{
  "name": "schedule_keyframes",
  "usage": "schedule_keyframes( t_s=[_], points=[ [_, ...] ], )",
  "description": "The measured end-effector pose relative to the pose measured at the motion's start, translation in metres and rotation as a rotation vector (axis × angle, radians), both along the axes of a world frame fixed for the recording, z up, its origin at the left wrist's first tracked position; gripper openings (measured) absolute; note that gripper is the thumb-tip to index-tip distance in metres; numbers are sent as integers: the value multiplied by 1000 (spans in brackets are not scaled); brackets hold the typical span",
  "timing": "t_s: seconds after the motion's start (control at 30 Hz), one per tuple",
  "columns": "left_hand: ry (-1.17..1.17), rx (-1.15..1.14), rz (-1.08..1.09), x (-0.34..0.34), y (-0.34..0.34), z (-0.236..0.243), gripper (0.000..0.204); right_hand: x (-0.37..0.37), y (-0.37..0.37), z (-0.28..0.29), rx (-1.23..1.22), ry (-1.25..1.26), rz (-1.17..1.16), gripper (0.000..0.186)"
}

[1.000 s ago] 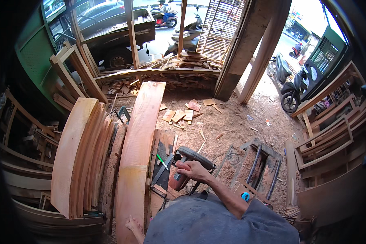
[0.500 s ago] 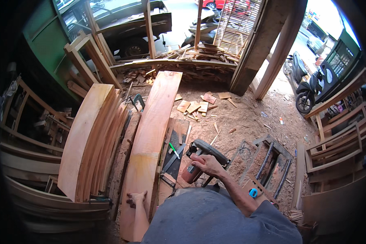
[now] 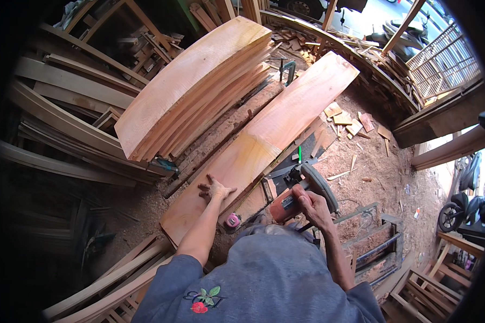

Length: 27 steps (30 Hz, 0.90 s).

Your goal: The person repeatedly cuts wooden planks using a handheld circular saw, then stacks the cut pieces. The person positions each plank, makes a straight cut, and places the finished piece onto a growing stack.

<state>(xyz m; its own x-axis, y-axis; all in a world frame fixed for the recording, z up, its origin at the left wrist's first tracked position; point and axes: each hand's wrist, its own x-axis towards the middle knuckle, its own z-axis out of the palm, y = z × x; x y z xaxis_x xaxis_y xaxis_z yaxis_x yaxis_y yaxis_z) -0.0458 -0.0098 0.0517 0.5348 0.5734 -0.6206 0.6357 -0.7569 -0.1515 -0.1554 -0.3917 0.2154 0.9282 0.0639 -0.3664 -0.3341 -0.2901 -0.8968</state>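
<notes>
My left hand (image 3: 215, 189) lies with spread fingers on the near part of a long, wide wooden plank (image 3: 302, 102). The plank slants across the workbench from near left to far right and has a yellowish patch midway. In my right hand (image 3: 312, 207) is a power saw, apparently a circular saw (image 3: 319, 185), with an orange-brown motor housing and a dark round guard. It sits just right of the plank, close to my body; its blade is hidden. A green marker (image 3: 299, 154) lies beyond the saw. Nearer me, a pink tape measure (image 3: 232, 220) rests beside the plank.
A stack of curved boards (image 3: 199, 81) stands left of the plank, with a green clamp (image 3: 290, 72) past it. Wood offcuts (image 3: 344, 121) and sawdust cover the floor. A metal frame (image 3: 390, 242) lies at right. Curved timber pieces (image 3: 64, 118) line the left.
My view has turned left, so the bench and plank now appear slanted to the right. The left hand's fingers have spread out on the plank. The saw stays in my right hand.
</notes>
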Motion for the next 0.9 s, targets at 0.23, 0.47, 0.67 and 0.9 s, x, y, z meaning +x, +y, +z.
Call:
schedule_keyframes(
  t_s=[0.23,0.47,0.67,0.9],
  points=[
    [-22,-3,7,1,1,-2,163,36,37,-2,18,-81,147,41],
    [-64,-11,37,-1,2,-7,161,69,75,-12,-53,-32,244,55],
    [-98,-67,57,-5,9,-13,161,86,99,-29,-60,-63,253,65],
    [-116,-83,29,-6,18,-23,162,83,93,-29,-57,12,253,68]
  ],
)
